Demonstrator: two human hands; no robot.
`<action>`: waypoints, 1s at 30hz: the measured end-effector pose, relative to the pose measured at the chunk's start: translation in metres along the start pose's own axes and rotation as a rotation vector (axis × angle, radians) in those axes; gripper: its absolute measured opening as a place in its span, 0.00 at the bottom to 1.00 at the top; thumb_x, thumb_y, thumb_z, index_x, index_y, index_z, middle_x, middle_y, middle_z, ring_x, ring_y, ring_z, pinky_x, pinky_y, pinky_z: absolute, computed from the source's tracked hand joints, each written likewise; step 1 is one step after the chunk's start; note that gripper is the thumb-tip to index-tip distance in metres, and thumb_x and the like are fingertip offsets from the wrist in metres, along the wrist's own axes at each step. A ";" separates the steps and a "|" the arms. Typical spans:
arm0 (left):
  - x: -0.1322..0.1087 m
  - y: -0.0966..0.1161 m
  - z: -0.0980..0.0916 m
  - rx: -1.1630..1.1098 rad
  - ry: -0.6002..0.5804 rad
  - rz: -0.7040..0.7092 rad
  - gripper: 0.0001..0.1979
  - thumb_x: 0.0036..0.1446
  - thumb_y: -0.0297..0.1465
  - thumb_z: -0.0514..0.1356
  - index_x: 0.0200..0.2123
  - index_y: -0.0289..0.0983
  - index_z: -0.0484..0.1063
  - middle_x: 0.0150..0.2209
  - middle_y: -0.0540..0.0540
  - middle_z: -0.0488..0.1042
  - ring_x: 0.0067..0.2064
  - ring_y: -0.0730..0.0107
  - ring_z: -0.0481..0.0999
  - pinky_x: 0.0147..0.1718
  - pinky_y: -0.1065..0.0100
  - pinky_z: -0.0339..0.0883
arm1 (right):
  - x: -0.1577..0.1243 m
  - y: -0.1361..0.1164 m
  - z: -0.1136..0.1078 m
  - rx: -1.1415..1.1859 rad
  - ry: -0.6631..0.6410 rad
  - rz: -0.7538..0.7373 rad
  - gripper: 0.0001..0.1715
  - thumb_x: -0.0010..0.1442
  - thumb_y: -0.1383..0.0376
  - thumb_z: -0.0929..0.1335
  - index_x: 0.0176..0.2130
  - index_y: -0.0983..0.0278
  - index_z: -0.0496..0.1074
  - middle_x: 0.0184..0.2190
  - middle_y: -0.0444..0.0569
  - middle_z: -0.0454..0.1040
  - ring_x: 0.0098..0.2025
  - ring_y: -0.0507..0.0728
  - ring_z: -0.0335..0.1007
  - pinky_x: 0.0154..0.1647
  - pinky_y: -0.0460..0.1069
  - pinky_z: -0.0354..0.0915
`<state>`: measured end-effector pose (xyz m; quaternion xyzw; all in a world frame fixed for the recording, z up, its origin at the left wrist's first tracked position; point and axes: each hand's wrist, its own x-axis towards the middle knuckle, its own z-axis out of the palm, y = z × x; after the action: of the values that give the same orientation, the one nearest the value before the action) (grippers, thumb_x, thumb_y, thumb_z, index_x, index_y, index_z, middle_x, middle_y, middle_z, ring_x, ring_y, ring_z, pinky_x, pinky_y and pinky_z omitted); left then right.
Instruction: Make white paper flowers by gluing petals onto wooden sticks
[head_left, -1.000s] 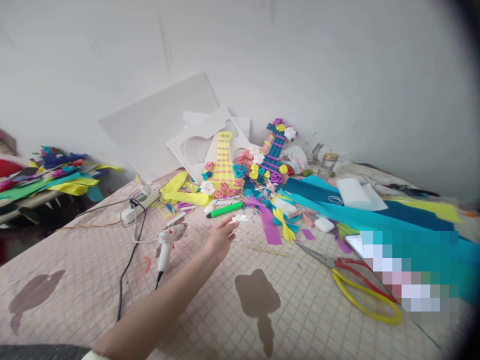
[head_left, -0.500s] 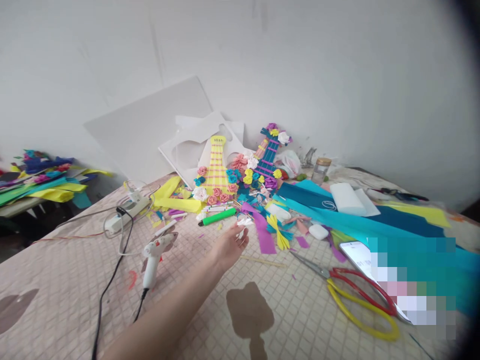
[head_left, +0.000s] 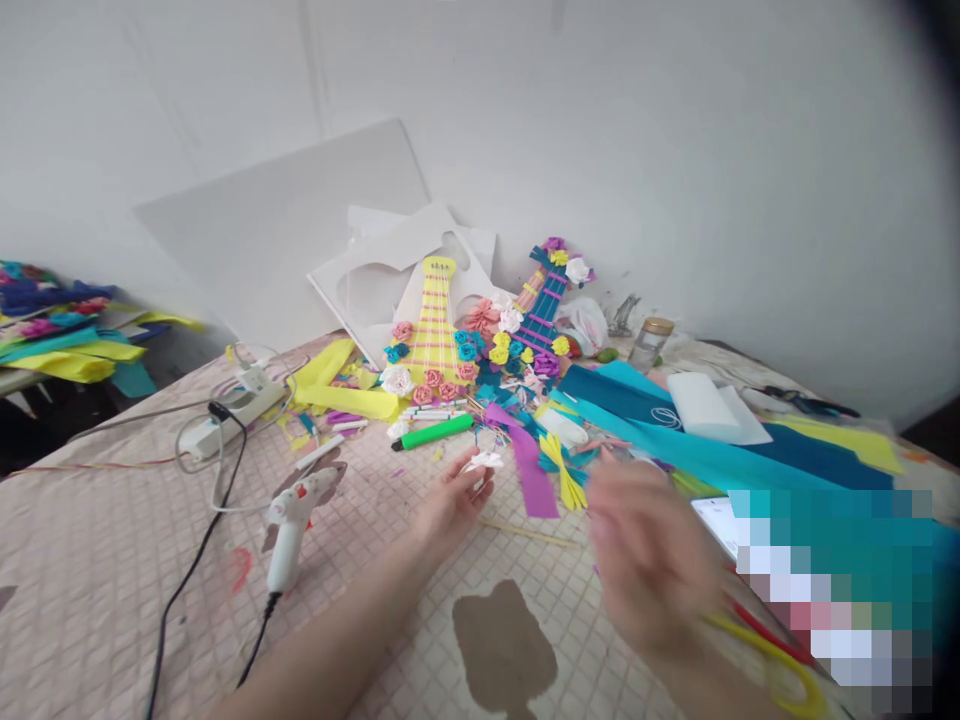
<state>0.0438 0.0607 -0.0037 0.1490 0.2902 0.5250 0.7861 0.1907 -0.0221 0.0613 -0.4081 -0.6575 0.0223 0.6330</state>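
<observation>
- Two bare hands over the table (head_left: 577,640): left hand (head_left: 454,500), mid-frame, pinches a small white paper piece (head_left: 487,459); right hand (head_left: 649,545), right of centre, is a blur, so can't tell what its fingers are doing.
- Progress, imo: yellow guitar cutout (head_left: 436,325) and blue guitar cutout (head_left: 541,315), upper centre, look pretty much done, paper roses (head_left: 433,378) and all. White bit seems unfinished, not rose-like.
- Room: lower centre, round the brown patch (head_left: 504,640), looks easiest. Glue gun (head_left: 285,550) crowds lower left, scissors handles (head_left: 784,662) lower right; table's left edge slants up toward the wall.
</observation>
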 end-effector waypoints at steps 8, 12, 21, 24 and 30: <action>-0.011 -0.005 -0.001 -0.018 -0.023 -0.036 0.13 0.40 0.21 0.68 0.33 0.33 0.74 0.33 0.48 0.75 0.34 0.76 0.73 0.39 0.74 0.67 | -0.019 0.067 0.044 0.017 -0.224 0.111 0.06 0.55 0.69 0.67 0.36 0.61 0.68 0.36 0.49 0.71 0.40 0.56 0.68 0.42 0.53 0.66; -0.018 -0.009 0.000 0.050 -0.043 -0.119 0.16 0.38 0.23 0.70 0.34 0.34 0.75 0.30 0.48 0.75 0.33 0.75 0.73 0.37 0.73 0.66 | -0.024 0.065 0.038 -0.010 -0.247 0.053 0.06 0.56 0.71 0.67 0.35 0.60 0.70 0.34 0.48 0.70 0.38 0.55 0.69 0.38 0.51 0.66; -0.020 -0.008 -0.002 0.340 -0.124 -0.110 0.18 0.36 0.27 0.71 0.34 0.34 0.75 0.27 0.48 0.75 0.29 0.76 0.71 0.31 0.74 0.61 | -0.021 0.071 0.022 -0.011 -0.321 0.041 0.06 0.54 0.72 0.68 0.32 0.61 0.71 0.30 0.46 0.70 0.33 0.53 0.68 0.33 0.49 0.65; -0.020 -0.008 -0.002 0.395 -0.108 -0.102 0.17 0.37 0.27 0.71 0.34 0.34 0.74 0.30 0.47 0.75 0.31 0.74 0.72 0.33 0.72 0.63 | -0.022 0.069 0.021 -0.017 -0.347 -0.009 0.09 0.53 0.75 0.68 0.33 0.61 0.70 0.30 0.46 0.72 0.34 0.54 0.68 0.35 0.51 0.66; -0.022 -0.010 -0.003 0.337 -0.044 -0.086 0.19 0.35 0.27 0.71 0.34 0.35 0.73 0.32 0.48 0.74 0.34 0.73 0.71 0.35 0.72 0.62 | -0.024 0.068 0.023 -0.014 -0.367 -0.094 0.14 0.52 0.78 0.67 0.35 0.61 0.70 0.32 0.48 0.75 0.37 0.55 0.70 0.37 0.52 0.67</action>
<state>0.0429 0.0364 -0.0044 0.2776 0.3627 0.4313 0.7781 0.2025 0.0209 -0.0004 -0.3705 -0.7804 0.0624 0.4998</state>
